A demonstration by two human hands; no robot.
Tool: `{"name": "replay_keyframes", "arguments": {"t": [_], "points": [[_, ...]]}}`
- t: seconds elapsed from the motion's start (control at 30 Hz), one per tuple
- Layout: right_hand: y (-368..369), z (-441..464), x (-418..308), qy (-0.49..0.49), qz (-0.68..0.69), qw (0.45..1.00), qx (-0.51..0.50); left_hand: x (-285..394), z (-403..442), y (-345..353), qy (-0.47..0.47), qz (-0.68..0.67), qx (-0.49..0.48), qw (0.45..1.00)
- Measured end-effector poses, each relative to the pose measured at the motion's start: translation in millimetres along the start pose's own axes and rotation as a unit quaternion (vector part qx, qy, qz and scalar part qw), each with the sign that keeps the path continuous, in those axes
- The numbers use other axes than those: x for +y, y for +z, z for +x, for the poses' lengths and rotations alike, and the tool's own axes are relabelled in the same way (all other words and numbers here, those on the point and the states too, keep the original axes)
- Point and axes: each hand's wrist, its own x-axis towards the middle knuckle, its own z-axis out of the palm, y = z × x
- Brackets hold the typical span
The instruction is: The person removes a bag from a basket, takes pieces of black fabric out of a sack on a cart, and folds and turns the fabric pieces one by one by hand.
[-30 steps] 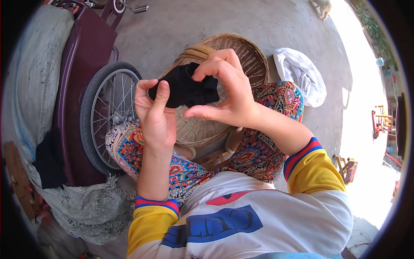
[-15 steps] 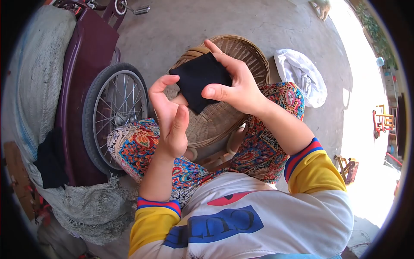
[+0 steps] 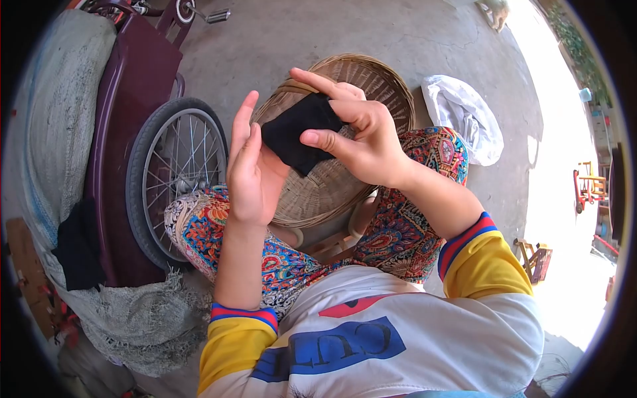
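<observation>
A small black piece of cloth [image 3: 302, 136], roughly square, is held over the wicker basket [image 3: 312, 196]. My right hand [image 3: 371, 139] pinches its right side, with the thumb on the near face and the index finger stretched past the top edge. On the cloth's other side is my left hand [image 3: 252, 179], its palm turned toward the fabric. The left thumb and a finger point up and apart; the remaining left fingers are hidden behind the cloth. Whether the left palm touches the fabric is hard to tell.
A maroon cart [image 3: 136, 132] with a spoked wheel [image 3: 179, 179] stands at the left, beside woven sacks [image 3: 63, 113] and a dark cloth [image 3: 78, 245]. A white plastic bag [image 3: 464, 119] lies right of the basket. An animal [image 3: 494, 13] is at the far top.
My left fingers have straightened from a curled shape, and the hand has shifted slightly left. My right fingers have bent more around the cloth, which looks smaller and more bunched.
</observation>
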Motion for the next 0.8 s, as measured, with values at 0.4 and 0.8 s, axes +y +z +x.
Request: {"name": "replay_keyframes", "arguments": {"t": [0.4,0.8], "points": [[8.1,-7.0,-2.0,-0.03,-0.148,0.985,-0.08,11.6,1.8,-18.9,0.063,-0.067,-0.012,0.996],[7.3,-1.7,-0.4,0.115,0.14,0.984,0.0,-8.2,-8.5,0.2,0.131,0.02,0.051,0.99]]}}
